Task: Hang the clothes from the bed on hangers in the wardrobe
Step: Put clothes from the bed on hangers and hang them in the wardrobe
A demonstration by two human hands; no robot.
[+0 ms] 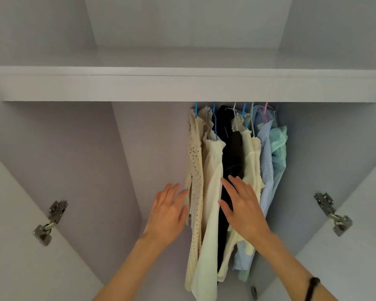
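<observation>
Reaching into the open white wardrobe (74, 148), both bare hands are up against a bunch of clothes hanging in a tight row under the thick white shelf (182, 88). The left hand (168, 211) has its fingers straight and a bit spread, tips touching the outer edge of the cream dotted knit top (193, 170), which is the leftmost piece. The right hand (241, 205) is flat too, fingers straight and slightly apart, lying over the front of the black garment (231, 153) and the frilly cream blouse (253, 161) next to it, so neither hand is gripping anything. Between the two hands hangs a plain cream-white top (213, 170), pretty much in the gap. Further right there's a blue-and-white striped shirt (267, 157), then a mint green garment (278, 144) at the far end, just beside the right inner wall. Everything's on thin hangers, mostly blue hangers (214, 118) plus a pink hanger (266, 107), hooks disappearing behind the shelf's front edge, so the rail itself can't be seen. Metal door hinges sit on both sides: left hinge (49, 222), right hinge (332, 213). There's a dark band (312, 287) on the right wrist.
</observation>
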